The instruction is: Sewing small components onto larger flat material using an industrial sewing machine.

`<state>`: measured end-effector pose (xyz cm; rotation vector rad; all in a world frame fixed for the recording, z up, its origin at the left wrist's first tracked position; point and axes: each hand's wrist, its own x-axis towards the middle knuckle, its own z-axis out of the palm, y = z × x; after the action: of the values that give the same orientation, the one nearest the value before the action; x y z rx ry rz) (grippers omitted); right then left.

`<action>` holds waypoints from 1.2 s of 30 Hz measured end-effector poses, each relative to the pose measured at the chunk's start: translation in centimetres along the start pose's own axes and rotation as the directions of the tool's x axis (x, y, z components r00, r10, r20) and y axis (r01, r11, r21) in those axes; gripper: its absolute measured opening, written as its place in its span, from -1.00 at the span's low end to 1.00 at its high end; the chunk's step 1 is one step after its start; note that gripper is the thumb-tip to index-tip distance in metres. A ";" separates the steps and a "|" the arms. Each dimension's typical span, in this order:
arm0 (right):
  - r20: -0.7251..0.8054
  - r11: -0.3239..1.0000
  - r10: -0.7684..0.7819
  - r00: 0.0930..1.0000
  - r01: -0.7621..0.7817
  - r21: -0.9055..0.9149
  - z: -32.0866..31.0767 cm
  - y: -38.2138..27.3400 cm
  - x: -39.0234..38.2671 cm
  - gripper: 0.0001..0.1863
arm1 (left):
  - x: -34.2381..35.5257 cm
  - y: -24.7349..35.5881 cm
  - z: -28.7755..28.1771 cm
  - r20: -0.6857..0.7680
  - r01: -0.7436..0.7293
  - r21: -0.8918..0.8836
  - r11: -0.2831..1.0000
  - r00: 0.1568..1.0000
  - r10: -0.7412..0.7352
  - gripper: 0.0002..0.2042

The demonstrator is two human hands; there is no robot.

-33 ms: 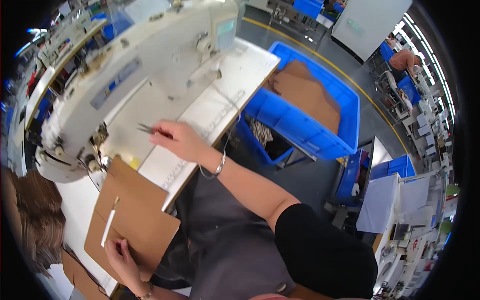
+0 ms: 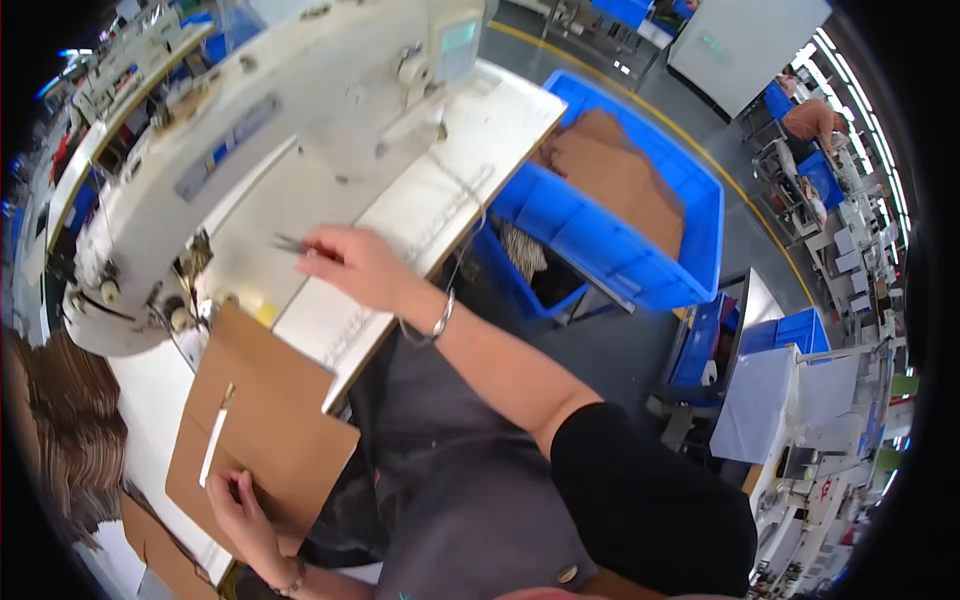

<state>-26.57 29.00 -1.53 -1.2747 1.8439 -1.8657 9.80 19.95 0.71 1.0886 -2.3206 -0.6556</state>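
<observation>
The step in hand looks like steadying the brown panel (image 2: 280, 400) on the tabletop (image 2: 150, 400) beside the sewing machine (image 2: 225, 150), the left hand (image 2: 243, 515) curled at it, grip unclear, the right (image 2: 360, 270) holding a small dark tool (image 2: 289, 243); the next move calls for a flat panel.

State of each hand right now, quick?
Left hand: curled at the brown panel; can't tell if it grips.
Right hand: closed around a small dark tool.
</observation>
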 end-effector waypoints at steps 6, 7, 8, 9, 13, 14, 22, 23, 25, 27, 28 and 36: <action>0.092 0.988 0.150 0.984 -0.152 0.020 -0.8 0.9 -0.7 -0.71 | 0.0 -0.5 -0.1 0.032 0.191 -0.090 0.977 0.981 -0.189 -0.87; 0.085 0.976 0.182 0.980 -0.191 0.109 -0.7 1.0 -0.9 -0.70 | -0.1 0.1 -0.1 0.019 0.208 -0.144 0.968 0.978 -0.207 -0.88; 0.084 0.954 0.209 0.974 -0.221 0.201 -0.6 1.1 -0.7 -0.68 | 0.1 0.4 -0.2 0.001 0.220 -0.197 0.956 0.975 -0.224 -0.87; 0.078 0.978 0.156 0.985 -0.165 0.124 -0.6 1.0 -1.0 -0.68 | -0.2 -0.1 -0.2 0.020 0.251 -0.189 0.949 0.968 -0.252 -0.85; 0.130 0.989 0.130 0.983 -0.138 0.061 -0.8 0.0 -1.6 -0.69 | -0.4 -0.2 -1.3 0.083 0.075 -0.029 0.997 0.994 -0.072 -0.87; 0.153 0.989 0.119 0.981 -0.130 0.068 -0.5 -0.4 -1.6 -0.69 | -0.5 -0.1 -1.5 0.062 0.091 -0.026 0.996 0.994 -0.089 -0.87; 0.361 0.944 0.017 0.933 0.104 -0.314 3.4 -6.9 -4.3 -0.69 | 0.0 0.6 -0.6 -0.050 0.114 -0.046 0.992 0.992 -0.116 -0.89; 0.380 0.956 0.015 0.925 0.098 -0.276 4.2 -7.6 -5.0 -0.68 | 0.0 0.5 -0.3 -0.064 0.106 -0.090 0.990 0.992 -0.111 -0.89; 0.418 0.974 0.062 0.906 0.037 -0.224 5.8 -8.0 -5.8 -0.70 | 0.8 0.6 0.1 -0.076 0.123 -0.196 0.973 0.987 -0.140 -0.91; 0.517 0.971 0.034 0.855 0.093 -0.219 7.5 -8.6 -6.1 -0.71 | 0.0 0.2 -0.2 -0.080 0.190 -0.251 0.949 0.973 -0.216 -0.90; 0.567 0.965 0.031 0.823 0.122 -0.230 8.5 -9.1 -6.4 -0.74 | -0.2 0.1 -0.3 -0.090 0.211 -0.240 0.948 0.967 -0.238 -0.90; 0.659 0.908 -0.101 0.745 0.340 -0.245 12.5 -9.5 -7.9 -0.82 | -0.8 0.4 -0.2 -0.084 0.211 -0.416 0.885 0.960 -0.268 -0.90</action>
<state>-9.37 27.44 1.66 -2.0203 1.7115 -0.9677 10.21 20.77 0.93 1.1854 -1.8326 -1.0628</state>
